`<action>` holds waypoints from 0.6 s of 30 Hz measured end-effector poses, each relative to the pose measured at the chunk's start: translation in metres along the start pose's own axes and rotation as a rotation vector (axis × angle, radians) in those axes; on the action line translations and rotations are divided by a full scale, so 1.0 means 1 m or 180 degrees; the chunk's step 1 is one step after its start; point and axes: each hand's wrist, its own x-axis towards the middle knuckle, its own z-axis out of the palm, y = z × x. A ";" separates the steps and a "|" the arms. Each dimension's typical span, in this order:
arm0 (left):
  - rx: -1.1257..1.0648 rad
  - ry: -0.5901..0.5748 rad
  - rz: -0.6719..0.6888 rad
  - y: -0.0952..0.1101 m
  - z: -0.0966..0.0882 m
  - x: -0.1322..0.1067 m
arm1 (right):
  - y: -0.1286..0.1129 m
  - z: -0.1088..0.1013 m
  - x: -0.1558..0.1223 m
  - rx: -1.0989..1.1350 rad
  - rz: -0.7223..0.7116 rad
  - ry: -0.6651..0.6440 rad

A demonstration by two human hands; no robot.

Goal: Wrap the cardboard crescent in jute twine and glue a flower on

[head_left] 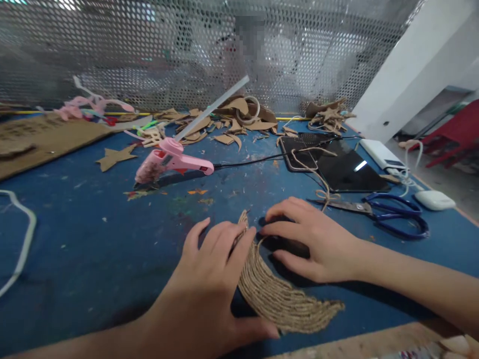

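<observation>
A crescent shape covered in rows of jute twine lies on the blue table in front of me. My left hand is closed on it, fingertips over its upper point and thumb at its lower edge. Just right of the crescent, my right hand is low over the table with bent fingers apart. A thin strand leads from the crescent's inner edge to the right fingertips; whether they pinch it is hidden. Beyond that hand lies loose twine, crossing the tip of the blue-handled scissors.
A pink glue gun with a glue stick stands ahead on the left. Nearby lie a cardboard star and cardboard scraps. A dark tablet, white power bank and white case sit right. Perforated metal borders the back.
</observation>
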 end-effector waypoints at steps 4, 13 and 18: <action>-0.0171 0.0201 -0.0062 -0.003 -0.001 -0.005 | 0.003 0.007 0.000 0.0500 -0.0335 0.0011; -0.0681 -0.0836 0.1133 -0.051 -0.020 0.018 | -0.001 0.015 0.003 0.0071 -0.0328 -0.0035; -0.0799 -0.0467 0.0878 -0.036 -0.017 0.018 | -0.005 0.015 0.006 0.0023 -0.0238 -0.0088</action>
